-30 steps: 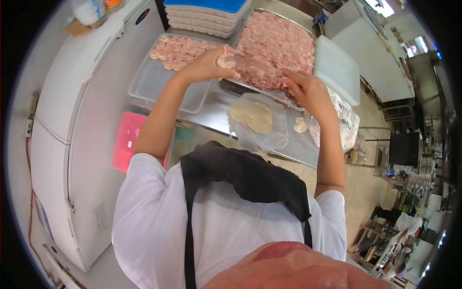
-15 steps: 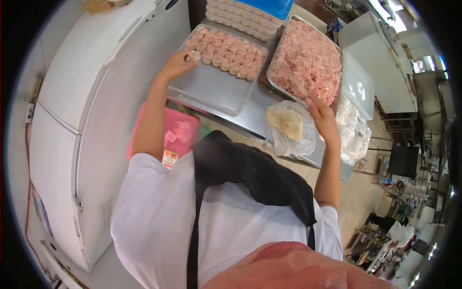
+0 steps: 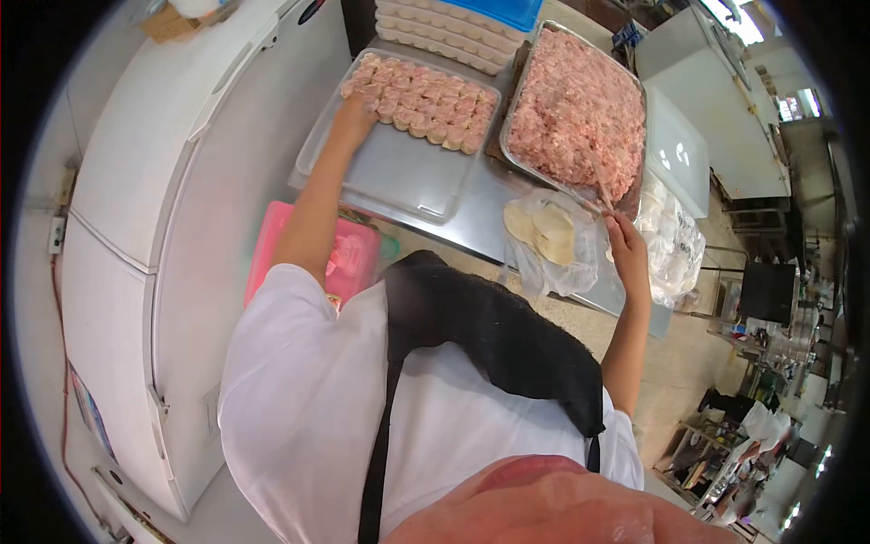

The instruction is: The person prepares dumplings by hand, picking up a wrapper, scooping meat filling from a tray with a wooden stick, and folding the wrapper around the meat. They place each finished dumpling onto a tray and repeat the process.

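A clear plastic tray holds rows of open-topped meat dumplings at its far side. My left hand is closed at the left end of the nearest row, fingers round a dumpling that the hand mostly covers. My right hand grips the handle of a thin spatula. The spatula's far end lies against the near edge of the minced meat filling, heaped in a metal pan. Left of that hand, round dough wrappers lie on a clear plastic bag.
Stacked dumpling trays under a blue lid stand behind. White bagged packs and a clear lid are right of the pan. A pink container sits below the table's left side, beside a white freezer.
My left hand has moved right and in against the dumpling row with the dumpling it was holding. My right hand has shifted slightly down and right, and the spatula shows more clearly.
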Tool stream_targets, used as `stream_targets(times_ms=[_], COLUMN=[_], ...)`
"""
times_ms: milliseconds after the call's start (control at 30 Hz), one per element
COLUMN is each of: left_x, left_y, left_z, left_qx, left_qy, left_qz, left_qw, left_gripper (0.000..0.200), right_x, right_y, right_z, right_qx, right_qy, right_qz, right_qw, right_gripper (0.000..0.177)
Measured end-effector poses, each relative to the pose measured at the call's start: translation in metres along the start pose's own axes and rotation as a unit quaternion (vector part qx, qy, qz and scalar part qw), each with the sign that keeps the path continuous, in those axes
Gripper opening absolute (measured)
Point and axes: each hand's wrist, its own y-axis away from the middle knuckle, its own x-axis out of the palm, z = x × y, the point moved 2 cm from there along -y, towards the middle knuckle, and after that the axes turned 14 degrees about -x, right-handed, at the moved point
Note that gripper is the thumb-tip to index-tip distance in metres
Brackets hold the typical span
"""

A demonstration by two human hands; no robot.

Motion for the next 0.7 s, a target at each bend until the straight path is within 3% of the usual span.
stream_targets(times_ms=[67, 133, 267, 333, 400, 467, 567, 700], left_x=[-0.001, -0.003, -0.037, -0.030, -0.009, 0.030, 0.081, 0.121], left_y=[-0.003, -0.005, 0.056, 0.099, 0.149, 0.188, 0.221, 0.242], left_z=[0.003, 0.002, -0.081, -0.134, -0.188, -0.220, -0.236, -0.233], left_qx=[0.057, 0.113, 0.120, 0.214, 0.323, 0.315, 0.339, 0.297], left_qy=[-0.001, -0.027, -0.085, -0.008, 0.117, 0.186, 0.148, 0.103], left_qz=[0.009, 0.020, 0.041, 0.024, 0.074, 0.198, 0.256, 0.270], left_qw=[0.998, 0.993, 0.988, 0.977, 0.936, 0.909, 0.893, 0.910], left_gripper=[0.051, 0.050, 0.051, 0.047, 0.040, 0.037, 0.035, 0.029], right_x=[-0.008, -0.035, -0.112, -0.135, -0.133, -0.101, -0.054, -0.061], right_y=[-0.009, -0.020, -0.054, -0.067, -0.085, -0.096, -0.063, -0.018], right_z=[-0.011, -0.033, -0.033, -0.047, -0.072, -0.115, -0.107, -0.081], right_qx=[-0.038, -0.030, -0.003, -0.096, -0.200, -0.187, -0.217, -0.298], right_qy=[0.051, 0.183, 0.461, 0.518, 0.513, 0.516, 0.503, 0.457], right_qz=[0.028, 0.103, 0.223, 0.149, 0.090, 0.094, 0.151, 0.181], right_qw=[0.998, 0.977, 0.859, 0.837, 0.830, 0.831, 0.823, 0.818], right_gripper=[0.033, 0.033, 0.031, 0.029, 0.021, 0.014, 0.012, 0.013])
